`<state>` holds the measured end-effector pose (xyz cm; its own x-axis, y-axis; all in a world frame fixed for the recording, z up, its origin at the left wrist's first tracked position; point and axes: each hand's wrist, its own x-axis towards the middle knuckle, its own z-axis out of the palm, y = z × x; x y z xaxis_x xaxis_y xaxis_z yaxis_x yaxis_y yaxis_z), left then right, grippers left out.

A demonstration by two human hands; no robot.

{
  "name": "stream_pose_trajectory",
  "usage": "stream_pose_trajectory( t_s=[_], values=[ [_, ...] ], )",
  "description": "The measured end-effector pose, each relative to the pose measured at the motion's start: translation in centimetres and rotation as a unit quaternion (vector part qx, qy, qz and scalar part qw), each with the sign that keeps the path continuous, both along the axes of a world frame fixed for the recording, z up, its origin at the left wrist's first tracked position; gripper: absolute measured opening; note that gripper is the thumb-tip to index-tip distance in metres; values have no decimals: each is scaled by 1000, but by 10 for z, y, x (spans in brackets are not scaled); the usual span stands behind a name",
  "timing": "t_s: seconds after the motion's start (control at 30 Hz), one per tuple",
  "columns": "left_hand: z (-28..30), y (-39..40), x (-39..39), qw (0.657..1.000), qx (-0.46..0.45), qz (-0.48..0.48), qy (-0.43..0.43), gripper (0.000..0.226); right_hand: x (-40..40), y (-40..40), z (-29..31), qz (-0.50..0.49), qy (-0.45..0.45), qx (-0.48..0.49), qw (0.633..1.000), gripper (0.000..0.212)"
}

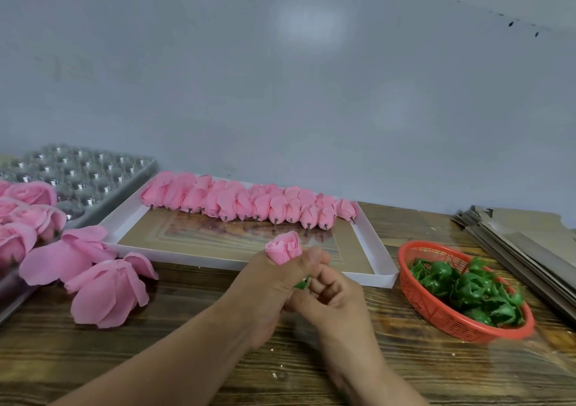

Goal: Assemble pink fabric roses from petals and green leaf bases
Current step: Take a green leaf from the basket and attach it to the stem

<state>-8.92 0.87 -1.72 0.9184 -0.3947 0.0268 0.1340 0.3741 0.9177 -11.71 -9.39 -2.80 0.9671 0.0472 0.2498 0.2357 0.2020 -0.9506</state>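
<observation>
I am gripping a pink rosebud [284,247] in my left hand [274,284] while my right hand [327,293] is pinching a green leaf base [303,283] beneath it. Next, I judge, the base needs seating squarely against the bud's underside.

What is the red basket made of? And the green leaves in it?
The basket looks like shiny molded plastic: its walls are a fine, even grid of slots. The leaves seem plastic too, glossy with stiff jagged edges, though coated fabric can't be ruled out.

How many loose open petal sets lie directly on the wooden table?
2: one petal set left of the hands, another petal set behind it by the white tray. Others may be hidden off-frame left.
</observation>
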Motion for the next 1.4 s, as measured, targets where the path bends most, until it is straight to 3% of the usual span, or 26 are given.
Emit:
stream_pose_trajectory(
  t_s=[0.1, 0.4, 0.57, 0.8, 0.97, 1.13, 1.27, 1.4],
  values=[
    [-2, 3, 0, 999, 28, -1, -23, 45, -1, -4, 5, 59, 46, 30, 997, 13],
    [8, 26, 13, 974, 140, -131, -125, 60, 7, -14, 4, 110, 119, 87, 983, 12],
    [16, 27, 10, 947, 222, -81, -215, 36, 11, -21, 2, 114, 121, 97, 981, 7],
    [14, 31, 11, 926, 289, -59, -236, 29, 11, -22, -8, 127, 100, 70, 984, 16],
    [18, 31, 11, 931, 259, -83, -242, 23, 15, -27, -10, 167, 104, 97, 976, 35],
    [20, 36, 11, 950, 187, -140, -207, 19, 16, -31, -9, 239, 103, 120, 958, 32],
    [16, 34, 10, 959, 136, -189, -160, 59, 16, -33, -8, 296, 87, 127, 943, 26],
    [20, 31, 4, 953, 91, -252, -143, 76, 14, -33, -5, 361, 88, 130, 919, 27]
  ],
)
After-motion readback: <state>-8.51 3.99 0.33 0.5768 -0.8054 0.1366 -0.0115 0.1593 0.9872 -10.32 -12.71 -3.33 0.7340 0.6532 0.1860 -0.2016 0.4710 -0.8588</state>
